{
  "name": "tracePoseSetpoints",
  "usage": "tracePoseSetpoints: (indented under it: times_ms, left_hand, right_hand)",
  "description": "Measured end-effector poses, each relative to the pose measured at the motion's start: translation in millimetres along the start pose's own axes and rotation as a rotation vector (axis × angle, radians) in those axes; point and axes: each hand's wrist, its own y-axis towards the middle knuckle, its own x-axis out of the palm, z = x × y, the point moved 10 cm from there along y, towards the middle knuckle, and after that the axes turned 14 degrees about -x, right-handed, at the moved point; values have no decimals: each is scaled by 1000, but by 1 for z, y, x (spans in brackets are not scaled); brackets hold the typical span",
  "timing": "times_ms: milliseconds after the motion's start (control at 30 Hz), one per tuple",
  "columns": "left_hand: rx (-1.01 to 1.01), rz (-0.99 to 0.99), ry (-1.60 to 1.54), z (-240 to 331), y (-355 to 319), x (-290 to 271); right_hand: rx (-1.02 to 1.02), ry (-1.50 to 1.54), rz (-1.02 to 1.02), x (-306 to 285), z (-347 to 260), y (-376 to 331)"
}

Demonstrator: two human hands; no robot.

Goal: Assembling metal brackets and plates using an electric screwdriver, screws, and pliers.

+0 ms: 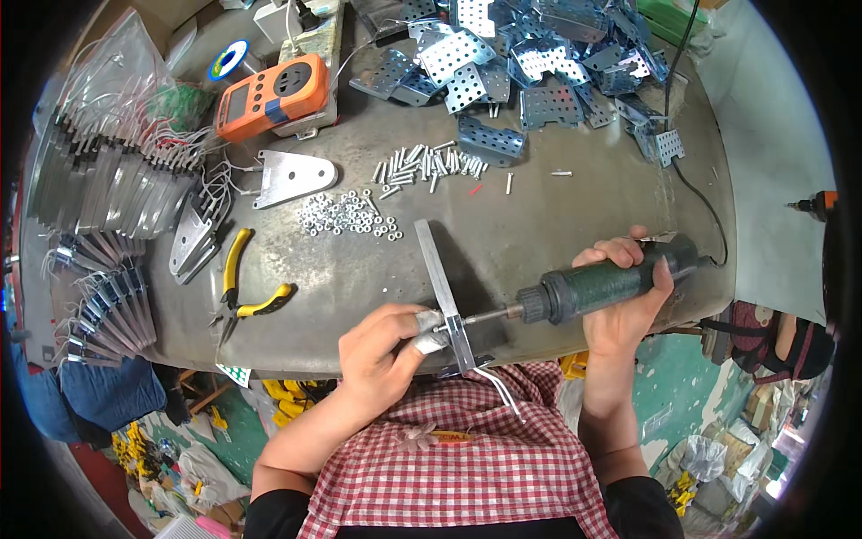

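My left hand (388,349) pinches a long flat metal bar (437,269) near its lower end, with pale coverings on the thumb and finger tips. Two white wires (503,395) trail from that end over the checked apron. My right hand (620,305) is wrapped around a dark green electric screwdriver (588,289), held level. Its bit points left and meets the bar's side right by my left fingertips; the fastener there is too small to make out. Beyond the bar lie a pile of nuts (341,214) and a heap of screws (422,166).
Perforated metal brackets (548,54) are heaped at the back. Yellow-handled pliers (235,278), an orange meter (274,97) and a flat metal plate (292,177) lie left of centre. Bundled wired bars (117,189) fill the far left. A black cord (705,202) runs down the right side.
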Motion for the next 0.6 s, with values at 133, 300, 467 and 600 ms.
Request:
tracePoseSetpoints:
  times_ms: [133,300,467,600]
  left_hand:
    - [-3,-26,17,-2,1,2]
    - [46,-68,181,17,8,3]
    - [229,-111,367,31,5,4]
    - [163,-106,399,25,4,2]
  right_hand:
    - [29,13,18,-7,5,1]
    - [11,6,19,-5,2,-2]
    - [-5,-39,60,-6,3,-5]
    - [1,-21,53,-6,5,-8]
